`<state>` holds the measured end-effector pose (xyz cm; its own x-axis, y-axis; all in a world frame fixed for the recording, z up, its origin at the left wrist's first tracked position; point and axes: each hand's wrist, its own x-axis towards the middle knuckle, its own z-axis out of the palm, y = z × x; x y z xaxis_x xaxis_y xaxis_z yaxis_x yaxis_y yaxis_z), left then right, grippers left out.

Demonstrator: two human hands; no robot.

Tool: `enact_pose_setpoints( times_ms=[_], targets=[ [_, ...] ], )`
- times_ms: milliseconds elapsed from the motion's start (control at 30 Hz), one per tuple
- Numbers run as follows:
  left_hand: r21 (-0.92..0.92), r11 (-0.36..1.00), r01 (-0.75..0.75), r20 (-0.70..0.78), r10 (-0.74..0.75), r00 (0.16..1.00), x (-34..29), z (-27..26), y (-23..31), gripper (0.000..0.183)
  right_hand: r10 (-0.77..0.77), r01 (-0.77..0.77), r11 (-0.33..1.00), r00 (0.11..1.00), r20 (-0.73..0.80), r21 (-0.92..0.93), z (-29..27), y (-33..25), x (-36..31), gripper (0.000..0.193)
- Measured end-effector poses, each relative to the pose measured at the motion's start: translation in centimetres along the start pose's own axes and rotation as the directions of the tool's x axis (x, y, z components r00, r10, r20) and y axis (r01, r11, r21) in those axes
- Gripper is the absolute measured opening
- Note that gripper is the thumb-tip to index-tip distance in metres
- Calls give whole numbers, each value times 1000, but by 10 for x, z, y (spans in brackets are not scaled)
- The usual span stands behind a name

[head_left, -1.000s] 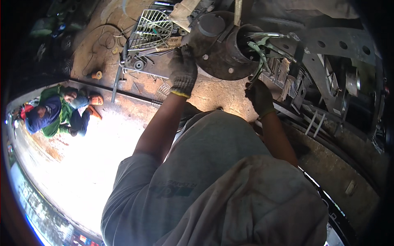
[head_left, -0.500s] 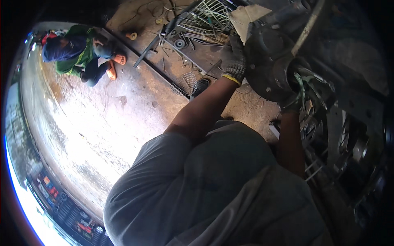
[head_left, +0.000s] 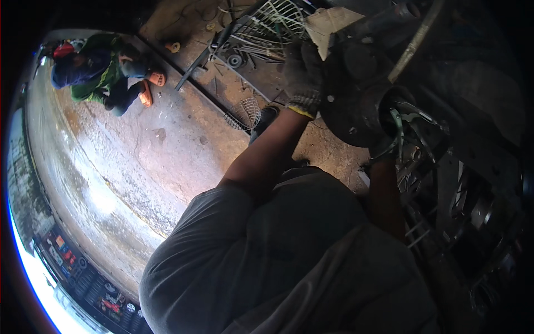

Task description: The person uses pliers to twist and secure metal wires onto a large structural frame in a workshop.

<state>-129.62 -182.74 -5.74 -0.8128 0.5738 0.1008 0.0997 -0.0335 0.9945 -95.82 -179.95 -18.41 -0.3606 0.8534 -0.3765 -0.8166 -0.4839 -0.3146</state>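
My left hand (head_left: 305,78), in a dark knitted work glove with a yellow cuff edge, is beside a dark round metal plate (head_left: 344,119). Its fingers look stretched out, and nothing shows in its grasp. A short wide pipe (head_left: 384,108) stands out from the plate, and several bent metal strips (head_left: 410,119) stick out of its mouth. Just below that mouth is my right hand (head_left: 382,155); deep shadow hides its fingers, so I cannot make out its grip.
A wire fan guard (head_left: 272,22) and cardboard (head_left: 331,25) lie beyond my left hand. A smaller wire piece (head_left: 245,113) rests by my shoe. Scrap metal (head_left: 445,195) crowds the right. A pale bar (head_left: 417,42) slants above the pipe. Another person (head_left: 100,72) crouches at far left.
My left hand has shifted a little left along the plate's side. The whole view has slid slightly left, and the bright floor looks less washed out.
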Motion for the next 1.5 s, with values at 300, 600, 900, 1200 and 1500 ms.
enact_pose_setpoints(
  times_ms=[300,600,900,1200,1500],
  targets=[
    [-144,989,13,6,-12,1000,8,10,-17,25,-47,40,984,998,-38,-172,46,37,4,44],
    [-84,993,79,125,-68,990,18,0,-9,33,-41,34,983,999,-36,-178,41,46,12,42],
    [-74,982,172,197,-154,968,29,2,-14,33,-33,24,987,998,-55,-156,30,41,6,40],
    [-67,998,2,308,19,951,52,13,-13,48,-48,36,993,993,-105,-113,19,34,-4,38],
    [67,983,-172,556,106,824,96,41,-24,50,-111,95,991,980,-163,-99,16,40,-17,36]
  ],
)
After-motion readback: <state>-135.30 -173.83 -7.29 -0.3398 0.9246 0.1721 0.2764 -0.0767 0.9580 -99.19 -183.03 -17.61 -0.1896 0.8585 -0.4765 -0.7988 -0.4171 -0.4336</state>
